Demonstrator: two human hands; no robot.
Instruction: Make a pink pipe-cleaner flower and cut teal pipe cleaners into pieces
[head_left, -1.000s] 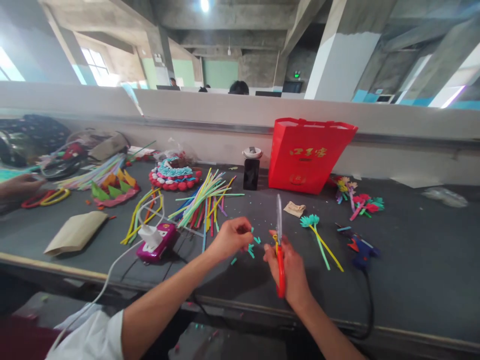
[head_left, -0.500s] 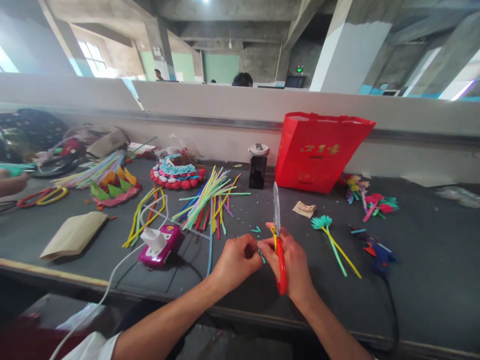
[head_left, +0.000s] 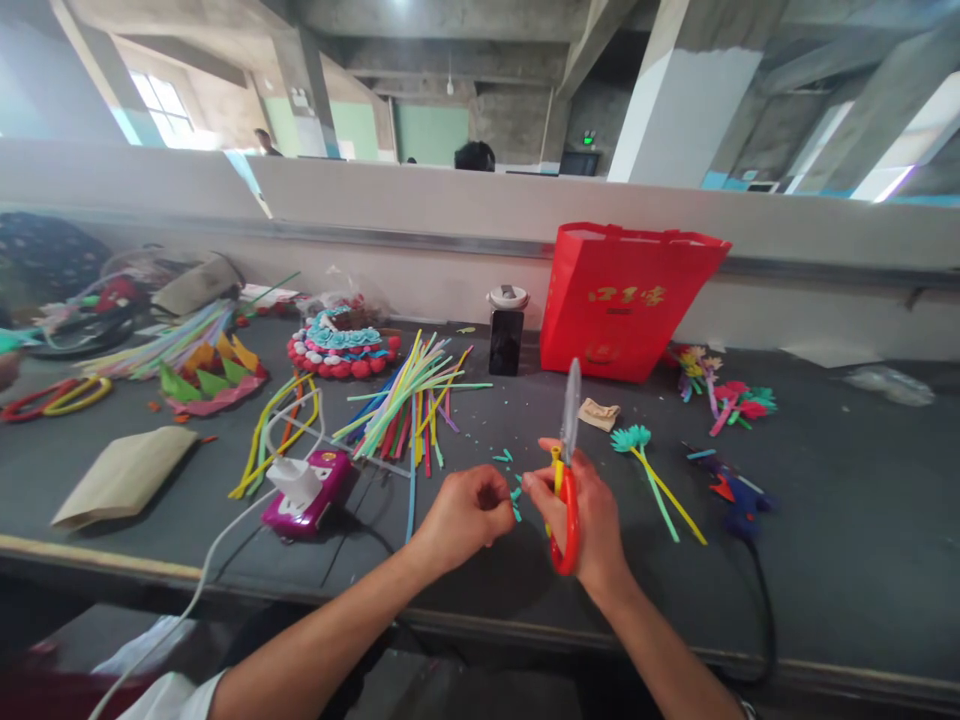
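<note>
My right hand [head_left: 596, 525] is wrapped round a pair of scissors [head_left: 571, 510] with red handles, its blades pointing up and away. A short yellow piece [head_left: 557, 470] shows beside the handles; I cannot tell whether it is part of them. My left hand [head_left: 469, 515] is closed in a pinch just to the left, and what sits between its fingertips is hidden. Small teal cut pieces [head_left: 516, 500] lie on the table between the hands, with more teal bits [head_left: 502, 456] further back. To the right lies a teal flower [head_left: 631, 437] with green and yellow stems.
Behind my hands lie a pile of coloured pipe cleaners [head_left: 416, 400], a phone [head_left: 506, 342] and a red bag [head_left: 626, 300]. A purple power strip [head_left: 311, 495] is on the left, a glue gun [head_left: 742, 505] on the right. Another person's hand [head_left: 9, 368] shows at the left edge.
My hands have parted slightly, the left fingertips drawing away from the right ones. The scissors have tilted a little to the right. The whole view has shifted slightly.
</note>
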